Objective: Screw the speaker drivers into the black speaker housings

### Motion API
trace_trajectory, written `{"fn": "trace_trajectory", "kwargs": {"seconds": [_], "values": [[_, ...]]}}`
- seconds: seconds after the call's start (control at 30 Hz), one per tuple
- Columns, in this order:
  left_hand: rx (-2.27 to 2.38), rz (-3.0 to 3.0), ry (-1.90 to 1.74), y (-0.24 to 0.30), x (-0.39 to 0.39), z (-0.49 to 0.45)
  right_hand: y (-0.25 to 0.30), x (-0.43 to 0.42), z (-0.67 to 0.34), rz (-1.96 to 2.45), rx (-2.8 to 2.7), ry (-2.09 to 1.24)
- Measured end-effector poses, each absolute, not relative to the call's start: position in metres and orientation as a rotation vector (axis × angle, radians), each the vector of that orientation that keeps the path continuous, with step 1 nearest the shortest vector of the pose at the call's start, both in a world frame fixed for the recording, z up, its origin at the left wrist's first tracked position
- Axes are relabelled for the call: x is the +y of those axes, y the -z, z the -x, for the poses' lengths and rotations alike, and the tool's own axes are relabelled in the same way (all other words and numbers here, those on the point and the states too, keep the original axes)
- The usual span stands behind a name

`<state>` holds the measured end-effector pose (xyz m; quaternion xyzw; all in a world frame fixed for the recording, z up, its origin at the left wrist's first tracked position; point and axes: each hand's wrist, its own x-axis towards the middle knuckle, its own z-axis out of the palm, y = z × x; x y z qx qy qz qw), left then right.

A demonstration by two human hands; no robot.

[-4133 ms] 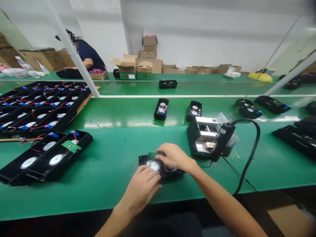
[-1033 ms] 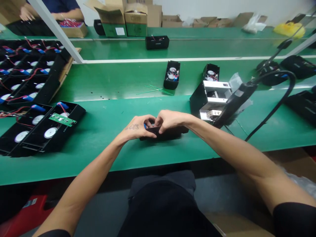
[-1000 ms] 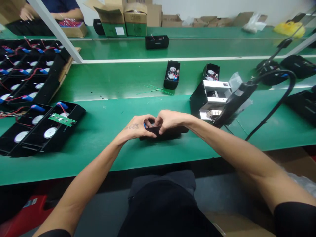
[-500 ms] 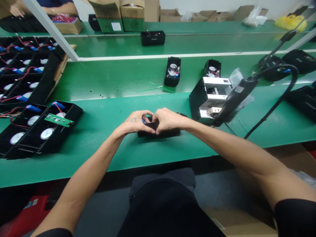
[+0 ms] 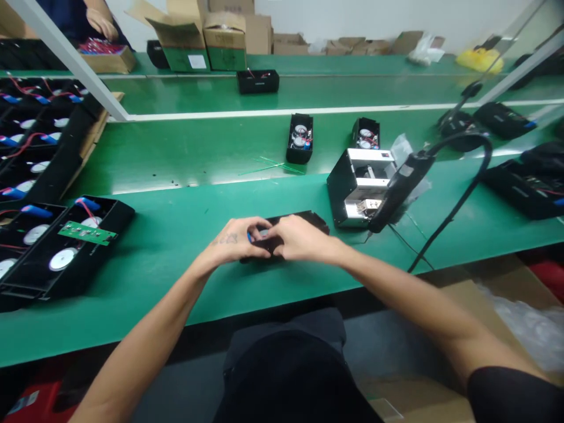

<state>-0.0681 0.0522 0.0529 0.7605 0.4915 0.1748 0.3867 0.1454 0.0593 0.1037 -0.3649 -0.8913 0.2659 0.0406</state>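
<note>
A long black plastic speaker housing (image 5: 304, 220) lies on the green bench (image 5: 176, 235) straight in front of me. My left hand (image 5: 233, 244) curls over its left end, fingers pinched by a small blue part (image 5: 249, 236). My right hand (image 5: 297, 239) rests on the housing's middle, fingers bent down into it and meeting the left fingertips. What the fingertips pinch is hidden.
A black electric screwdriver (image 5: 399, 188) with a cable leans on an open metal-lined box (image 5: 359, 188) to the right. Black housings with round speakers and a green circuit board (image 5: 87, 233) lie at left. Two small housings (image 5: 299, 138) sit behind. Another person's hand (image 5: 100, 22) shows far left.
My hands stayed together on the housing; the fingers have flattened lower over it. The view has shifted, so the bench sits a little lower and further left in the frame.
</note>
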Motion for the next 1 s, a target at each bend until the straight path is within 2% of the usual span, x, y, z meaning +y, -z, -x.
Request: {"fn": "trace_trajectory", "kwargs": {"seconds": [0.1, 0.2, 0.27, 0.33, 0.4, 0.67, 0.87, 1.0], "values": [[1.285, -2.236, -0.460, -0.038, 0.019, 0.063, -0.099, 0.023, -0.185, 0.993, -2.237, -0.583], [1.278, -2.525, -0.495, -0.025, -0.011, 0.057, -0.086, 0.011, -0.241, 1.258, -1.464, -0.097], [1.250, -2.604, -0.561, -0.021, -0.022, 0.055, -0.075, 0.020, -0.278, 1.429, -1.203, 0.087], [1.244, -2.623, -0.609, -0.022, -0.024, 0.054, -0.066, 0.037, -0.304, 1.605, -1.204, 0.057], [1.239, -2.624, -0.624, -0.023, -0.022, 0.053, -0.059, 0.051, -0.318, 1.680, -1.266, -0.121], [1.246, -2.580, -0.690, -0.019, -0.020, 0.059, -0.050, 0.053, -0.316, 1.286, -1.104, -0.570], [1.298, -2.551, -0.706, -0.009, -0.013, 0.046, -0.100, 0.065, -0.327, 1.114, -0.968, -0.309], [1.302, -2.546, -0.683, -0.013, -0.005, 0.026, -0.111, 0.080, -0.314, 1.154, -1.090, -0.326]]}}
